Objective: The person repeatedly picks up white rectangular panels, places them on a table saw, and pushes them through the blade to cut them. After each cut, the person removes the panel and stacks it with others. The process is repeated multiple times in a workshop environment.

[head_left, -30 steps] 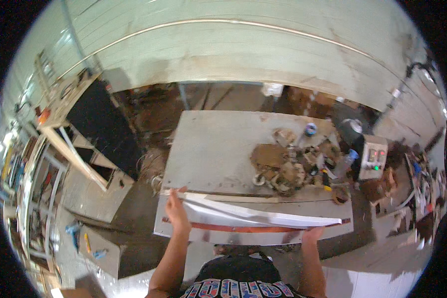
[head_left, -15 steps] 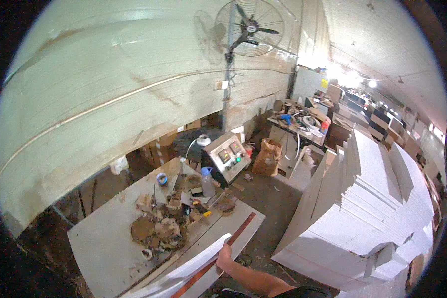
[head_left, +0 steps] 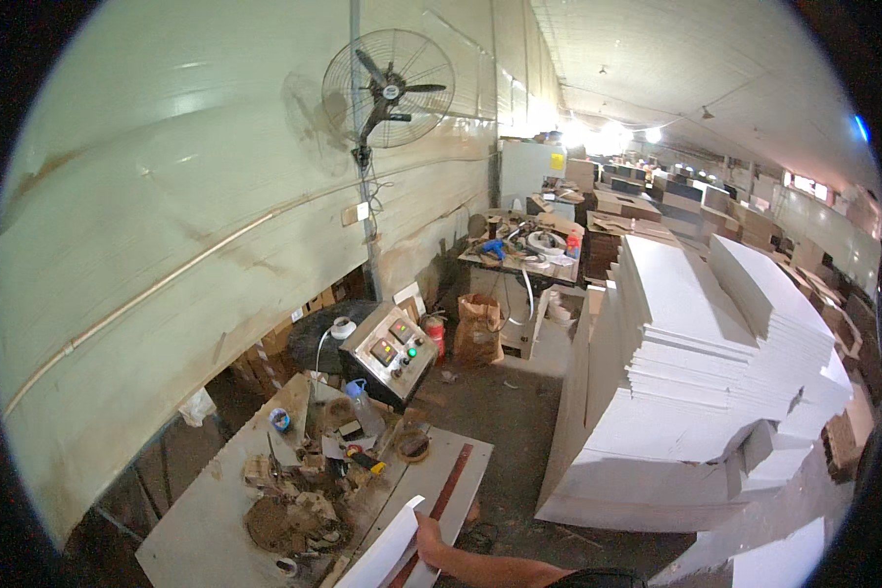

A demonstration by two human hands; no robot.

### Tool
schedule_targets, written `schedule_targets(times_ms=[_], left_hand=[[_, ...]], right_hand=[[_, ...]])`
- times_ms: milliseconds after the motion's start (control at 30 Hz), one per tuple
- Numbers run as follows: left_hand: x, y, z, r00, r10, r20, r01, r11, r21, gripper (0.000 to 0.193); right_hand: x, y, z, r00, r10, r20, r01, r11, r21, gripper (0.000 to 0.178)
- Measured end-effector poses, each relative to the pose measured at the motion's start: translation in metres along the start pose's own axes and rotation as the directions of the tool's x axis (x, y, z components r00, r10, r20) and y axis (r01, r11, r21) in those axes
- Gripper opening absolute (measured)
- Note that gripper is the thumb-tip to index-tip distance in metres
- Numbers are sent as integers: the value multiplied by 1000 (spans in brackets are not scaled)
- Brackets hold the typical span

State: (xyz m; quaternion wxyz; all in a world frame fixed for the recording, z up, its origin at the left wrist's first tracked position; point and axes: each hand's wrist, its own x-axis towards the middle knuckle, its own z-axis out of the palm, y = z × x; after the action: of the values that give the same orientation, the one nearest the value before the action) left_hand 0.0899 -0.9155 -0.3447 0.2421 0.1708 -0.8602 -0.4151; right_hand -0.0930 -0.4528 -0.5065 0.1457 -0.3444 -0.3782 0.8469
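Observation:
My right hand (head_left: 427, 538) comes in from the lower right, its forearm bare below a dark sleeve. Its fingers are closed on the edge of a long white panel (head_left: 382, 555), close to the panel's far end. The rest of the panel runs out of the picture at the bottom. Beneath it is a pale worktable (head_left: 198, 521), with a red-brown strip (head_left: 452, 479) along its right side. My left hand is out of sight.
Scraps, a yellow-black tool (head_left: 366, 461) and a clear blue-topped bottle (head_left: 365, 410) clutter the table. Behind stands a slanted control box (head_left: 390, 355). Tall stacks of white boards (head_left: 647, 421) rise on the right. A brown sack (head_left: 480, 328) sits farther off, and a fan (head_left: 390, 90) hangs on the wall.
My view has swung right, so the table, control box and fan sit farther left. My right hand stays on the white panel, which now shows lower in the picture.

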Motion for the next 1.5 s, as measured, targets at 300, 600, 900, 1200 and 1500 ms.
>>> schedule_targets(times_ms=[300,600,900,1200,1500], left_hand=[[18,-98,-20,970,135,204,-135,991,-18,55],[64,-139,-12,851,368,375,-254,913,-321,49],[71,40,55,549,412,727,8,867,-498,62],[-119,238,59,32,643,765,172,751,-638,65],[-339,337,50,-349,672,653,282,740,-610,56]], right_hand=[[-71,-57,28,986,-62,-154,97,969,227,35],[-260,-167,-61,798,-334,-502,246,940,-235,55],[-505,-216,-187,499,-626,-599,368,779,-508,58],[-757,-236,-278,96,-663,-742,-96,736,-670,59],[-936,-230,-328,-197,-553,-810,-253,826,-503,62]])
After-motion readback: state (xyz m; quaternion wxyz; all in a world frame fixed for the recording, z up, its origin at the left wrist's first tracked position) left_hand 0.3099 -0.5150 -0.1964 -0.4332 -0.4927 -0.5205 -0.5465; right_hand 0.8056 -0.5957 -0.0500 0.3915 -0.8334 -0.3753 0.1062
